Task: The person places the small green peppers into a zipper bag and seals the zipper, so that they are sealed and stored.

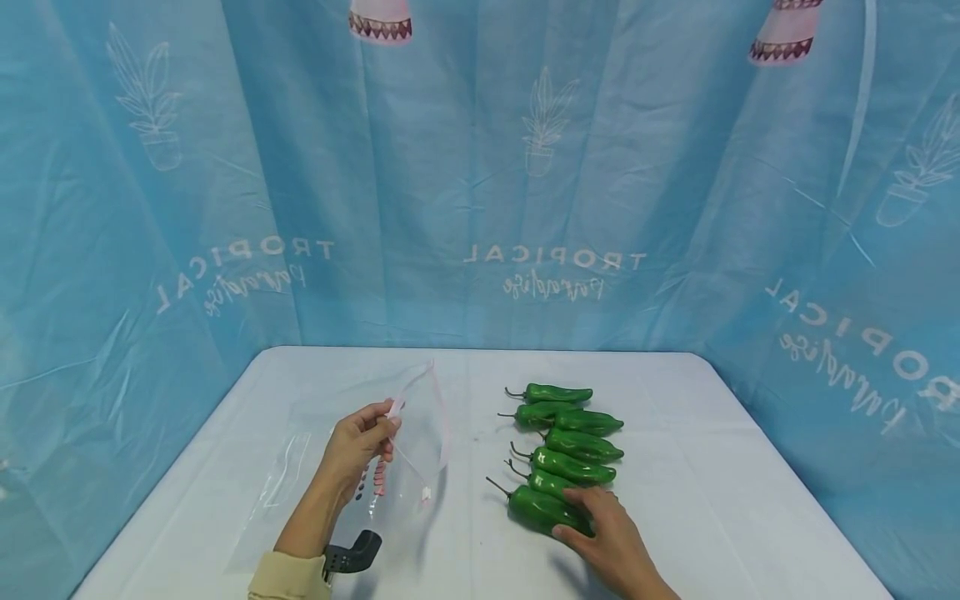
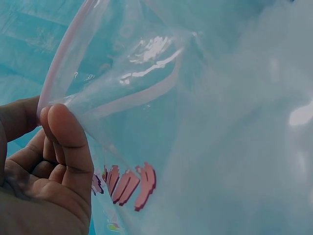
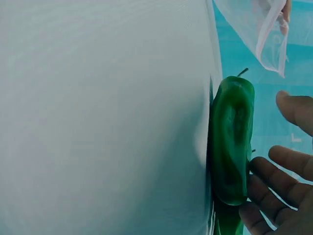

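Observation:
My left hand (image 1: 356,446) pinches the pink-edged mouth of a clear plastic zip bag (image 2: 230,127) between thumb and fingers. The bag's mouth gapes to the right, and pink and dark printing shows on its side. Several green chili peppers (image 1: 573,446) lie in a column on the white table, their stems pointing left. At the near end of that column my right hand (image 1: 611,537) reaches around the closest pepper (image 3: 232,139). In the right wrist view its fingers are spread at the pepper's side, with the thumb apart from it.
The white table (image 1: 720,492) has rounded far corners. A blue curtain (image 1: 480,183) with printed lettering and plants hangs behind it and along both sides. On the left wrist is a black strap (image 1: 352,554).

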A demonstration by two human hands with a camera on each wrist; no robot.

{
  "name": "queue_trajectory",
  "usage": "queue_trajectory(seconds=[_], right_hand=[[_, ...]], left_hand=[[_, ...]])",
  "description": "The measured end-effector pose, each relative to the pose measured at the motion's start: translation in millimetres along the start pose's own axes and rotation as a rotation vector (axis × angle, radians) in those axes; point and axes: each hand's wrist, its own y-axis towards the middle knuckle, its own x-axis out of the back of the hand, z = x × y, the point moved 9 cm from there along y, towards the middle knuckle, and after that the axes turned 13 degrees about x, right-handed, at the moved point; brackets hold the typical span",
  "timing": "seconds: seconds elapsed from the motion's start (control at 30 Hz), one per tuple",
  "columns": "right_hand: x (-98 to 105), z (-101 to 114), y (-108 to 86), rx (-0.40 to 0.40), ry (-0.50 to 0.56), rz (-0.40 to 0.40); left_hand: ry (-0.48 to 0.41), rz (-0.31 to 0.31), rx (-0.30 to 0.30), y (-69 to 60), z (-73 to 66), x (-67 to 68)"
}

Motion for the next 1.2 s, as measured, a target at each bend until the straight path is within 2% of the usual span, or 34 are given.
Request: queue_trajectory(seconds=[0.33, 0.87, 1.2], right_hand=[[-5.7, -10.7, -4.3, -0.022, -0.020, 0.042], [-13.7, -27.4, -7.6, -0.115, -0.011, 0.128], [-13.0, -29.4, -7.9, -0.115, -0.032, 0.123]], left_hand=[[0.001, -0.005, -0.004, -0.8, -2.1, -0.8], [0.001, 0.003, -0.007, -1.9, -4.2, -2.1], [-0.006, -0.008, -0.011, -2.8, -4.5, 0.1]])
